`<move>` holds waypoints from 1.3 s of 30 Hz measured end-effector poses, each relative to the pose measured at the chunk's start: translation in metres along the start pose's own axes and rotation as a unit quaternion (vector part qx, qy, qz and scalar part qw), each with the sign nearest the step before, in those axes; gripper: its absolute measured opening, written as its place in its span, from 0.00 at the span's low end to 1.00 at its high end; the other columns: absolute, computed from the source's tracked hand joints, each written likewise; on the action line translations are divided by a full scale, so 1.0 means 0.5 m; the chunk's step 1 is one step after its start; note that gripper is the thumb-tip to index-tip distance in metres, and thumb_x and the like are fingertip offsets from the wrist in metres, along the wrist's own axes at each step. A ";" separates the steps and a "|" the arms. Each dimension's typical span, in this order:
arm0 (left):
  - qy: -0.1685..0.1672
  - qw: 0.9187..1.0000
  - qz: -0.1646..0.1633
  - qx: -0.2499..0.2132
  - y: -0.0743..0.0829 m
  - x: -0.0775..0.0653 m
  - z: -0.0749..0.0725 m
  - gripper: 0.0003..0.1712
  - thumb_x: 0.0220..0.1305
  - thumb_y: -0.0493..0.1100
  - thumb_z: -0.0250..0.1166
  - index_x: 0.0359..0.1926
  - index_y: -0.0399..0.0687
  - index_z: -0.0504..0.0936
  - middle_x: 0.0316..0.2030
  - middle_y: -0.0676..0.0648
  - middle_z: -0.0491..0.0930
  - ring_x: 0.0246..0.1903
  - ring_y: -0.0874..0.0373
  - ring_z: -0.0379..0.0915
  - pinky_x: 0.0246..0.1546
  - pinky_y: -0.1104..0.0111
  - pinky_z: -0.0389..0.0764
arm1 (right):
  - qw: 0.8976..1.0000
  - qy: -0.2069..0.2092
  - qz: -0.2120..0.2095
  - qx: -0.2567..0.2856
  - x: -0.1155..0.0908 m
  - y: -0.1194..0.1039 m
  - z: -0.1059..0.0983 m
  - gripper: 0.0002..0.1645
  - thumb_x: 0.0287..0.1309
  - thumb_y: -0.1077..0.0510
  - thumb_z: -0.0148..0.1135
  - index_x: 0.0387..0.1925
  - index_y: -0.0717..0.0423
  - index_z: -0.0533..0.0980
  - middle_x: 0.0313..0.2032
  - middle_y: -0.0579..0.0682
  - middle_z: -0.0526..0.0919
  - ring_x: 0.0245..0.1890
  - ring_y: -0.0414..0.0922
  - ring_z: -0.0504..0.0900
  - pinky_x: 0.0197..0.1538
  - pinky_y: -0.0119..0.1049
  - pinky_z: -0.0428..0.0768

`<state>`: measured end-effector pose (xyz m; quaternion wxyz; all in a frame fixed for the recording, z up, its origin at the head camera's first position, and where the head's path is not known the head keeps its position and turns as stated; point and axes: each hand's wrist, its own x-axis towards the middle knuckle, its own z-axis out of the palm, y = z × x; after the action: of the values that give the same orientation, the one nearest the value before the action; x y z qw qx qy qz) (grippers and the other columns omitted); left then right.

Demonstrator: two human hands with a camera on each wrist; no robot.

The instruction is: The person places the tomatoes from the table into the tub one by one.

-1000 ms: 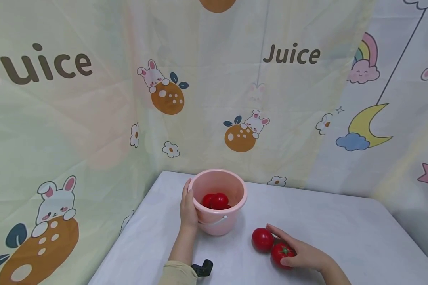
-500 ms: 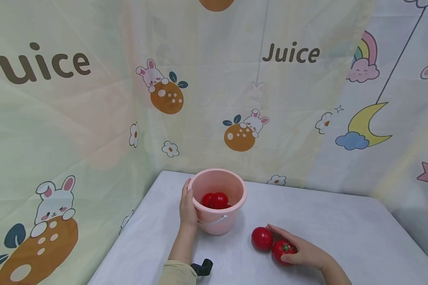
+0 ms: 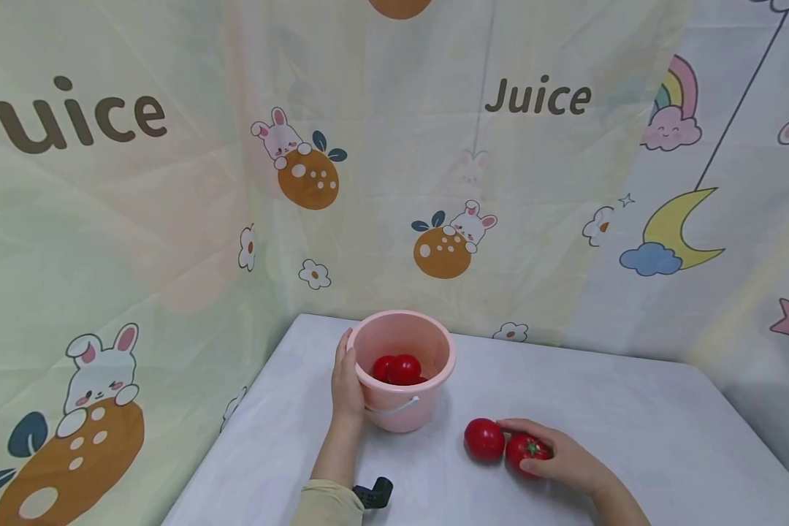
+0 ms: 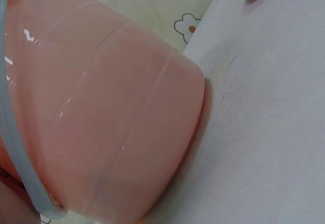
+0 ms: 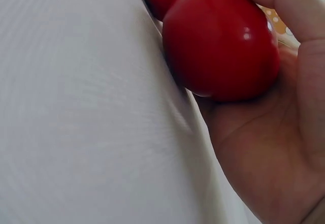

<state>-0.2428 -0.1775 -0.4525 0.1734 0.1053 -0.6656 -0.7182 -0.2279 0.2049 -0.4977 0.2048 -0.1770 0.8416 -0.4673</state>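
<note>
A pink bucket (image 3: pixel 401 409) with a pale handle stands on the table, with several red tomatoes (image 3: pixel 404 370) inside. My left hand (image 3: pixel 346 383) rests along its left outer wall, fingers up near the rim. To the right of the bucket, my right hand (image 3: pixel 552 456) holds a red tomato (image 3: pixel 518 453) with a green stem, thumb on the near side and fingers over the far side. Beside it lies another tomato (image 3: pixel 483 440), which it seems to touch. In the right wrist view the held tomato (image 5: pixel 218 46) sits against the palm, close to the table surface.
The white-covered table (image 3: pixel 631 416) reaches back to a printed cloth backdrop (image 3: pixel 368 219). A second cloth wall (image 3: pixel 171 256) borders the left side. On the left forearm sits a small black device (image 3: pixel 376 494).
My right hand has shifted slightly away from me and a little to the right, with the stemmed tomato. The left hand and bucket have stayed in place.
</note>
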 end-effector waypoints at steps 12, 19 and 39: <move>0.008 1.000 -0.013 -0.006 0.000 0.002 0.002 0.26 0.73 0.60 0.50 0.68 0.88 0.59 0.67 0.69 0.65 0.69 0.59 0.59 0.63 0.45 0.73 | 1.000 0.024 0.001 -0.017 0.003 -0.006 -0.012 0.33 0.47 0.50 0.75 0.57 0.48 0.74 0.56 0.56 0.75 0.56 0.53 0.71 0.43 0.39 0.86; 0.007 1.000 -0.002 -0.006 -0.001 0.002 0.002 0.26 0.73 0.59 0.50 0.69 0.84 0.59 0.68 0.66 0.65 0.69 0.57 0.59 0.62 0.44 0.73 | 0.999 0.033 -0.006 -0.005 0.010 -0.017 -0.028 0.36 0.48 0.49 0.75 0.58 0.49 0.72 0.57 0.57 0.73 0.57 0.54 0.71 0.43 0.40 0.86; 0.005 1.000 -0.018 -0.011 0.002 0.001 0.001 0.26 0.70 0.63 0.51 0.67 0.91 0.58 0.66 0.72 0.64 0.68 0.61 0.59 0.63 0.45 0.72 | 0.997 0.023 -0.058 -0.046 0.064 -0.123 -0.088 0.35 0.45 0.50 0.77 0.57 0.44 0.73 0.56 0.56 0.75 0.56 0.56 0.72 0.41 0.41 0.86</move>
<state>-0.2432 -0.1770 -0.4513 0.1651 0.1190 -0.6550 -0.7277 -0.2712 0.1899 -0.4294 0.1495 -0.2242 0.8551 -0.4429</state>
